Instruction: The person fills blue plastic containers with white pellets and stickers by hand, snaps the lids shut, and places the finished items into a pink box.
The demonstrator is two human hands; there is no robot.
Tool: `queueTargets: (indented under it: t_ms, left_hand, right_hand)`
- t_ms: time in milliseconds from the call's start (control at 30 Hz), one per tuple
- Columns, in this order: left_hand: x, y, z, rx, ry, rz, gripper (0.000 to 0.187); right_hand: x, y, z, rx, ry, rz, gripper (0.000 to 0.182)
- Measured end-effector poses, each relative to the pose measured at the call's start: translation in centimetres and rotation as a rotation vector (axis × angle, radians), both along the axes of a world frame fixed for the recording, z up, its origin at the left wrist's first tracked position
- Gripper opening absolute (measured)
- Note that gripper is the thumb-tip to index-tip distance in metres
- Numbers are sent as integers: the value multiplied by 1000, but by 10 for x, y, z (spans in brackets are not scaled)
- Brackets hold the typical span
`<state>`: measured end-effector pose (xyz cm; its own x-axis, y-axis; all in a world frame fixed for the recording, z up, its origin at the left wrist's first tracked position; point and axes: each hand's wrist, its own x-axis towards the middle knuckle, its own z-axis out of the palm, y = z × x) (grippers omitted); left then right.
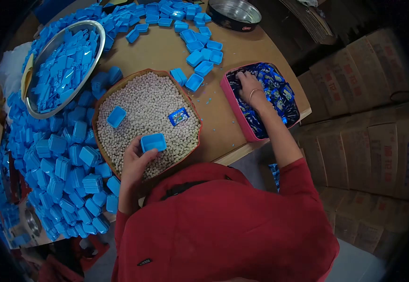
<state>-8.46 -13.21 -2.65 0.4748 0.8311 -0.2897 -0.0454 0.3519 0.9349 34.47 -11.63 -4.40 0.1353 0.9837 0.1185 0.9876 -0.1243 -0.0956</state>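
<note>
The left hand (136,162) holds a small open blue plastic box (153,142) at the near edge of a brown tray (102,141) of pale pellets; its fingers grasp the box from below and the left, with the box sitting above the fingertips. The right hand (250,87) reaches into a pink bin (235,108) of blue foil sachets (279,96) at the tabletop's right edge, fingers curled down among them; whether they grip one cannot be told. Another blue box (116,116) and one sachet (178,116) lie on the pellets. More blue boxes fill a metal bowl (98,35) at the far left.

Dim, bluish light — fisheye edges, dark corners
</note>
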Motion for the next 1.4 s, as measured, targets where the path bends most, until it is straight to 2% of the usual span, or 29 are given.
queueTargets:
  t_ms: [33,133,267,333,433,500,567,667,700,800,833,933,1033,1133,1167,1233,1267,1367,1400]
  left_hand:
    - [0,1,0,2,-8,-8,39]
    - [-6,-1,-1,-8,-46,24,39]
    - [-6,-2,-2,10,-104,143,39]
    - [-4,-1,-2,30,-92,159,38]
    - [-2,4,0,19,-94,163,36]
    - [-1,4,-1,31,-104,157,36]
    - [-3,3,0,38,-128,152,37]
    - [-4,-1,0,39,-141,214,39]
    - [-6,-2,8,60,-90,188,41]
    - [-6,0,6,56,-89,168,44]
    - [-6,1,3,66,-92,162,45]
    - [-5,3,-4,64,-89,148,48]
    - [-5,3,4,44,-70,144,51]
    - [-4,3,6,83,-63,126,53]
    - [-5,2,5,78,-98,115,54]
    - [-5,3,3,79,-175,84,55]
    - [-5,3,0,58,-201,89,57]
    - [-4,2,1,52,-274,79,58]
    - [-5,2,2,31,-293,93,58]
  right_hand:
    - [11,6,-9,72,9,46,31]
    - [30,13,0,56,118,133,20]
    - [15,-3,49,62,56,42,22]
    - [-10,-4,69,212,127,122,22]
    - [-87,3,94,263,308,316,21]
    - [-131,16,81,270,317,508,27]
    - [-169,34,62,294,377,582,30]
    - [-184,58,44,112,568,496,31]
    - [-181,63,42,55,519,497,27]
    - [-178,61,37,-17,677,476,20]
    - [-178,60,36,-129,860,381,16]
    - [-167,63,18,127,818,564,17]
    - [-169,55,29,58,822,432,17]
    - [-203,36,64,-265,1282,518,20]
    - [-212,33,70,-349,1260,605,19]
    - [-222,33,74,-122,647,963,21]
    - [-230,31,73,-21,584,962,15]
    - [-247,31,84,-210,766,765,15]
    - [-245,31,84,-187,828,731,16]
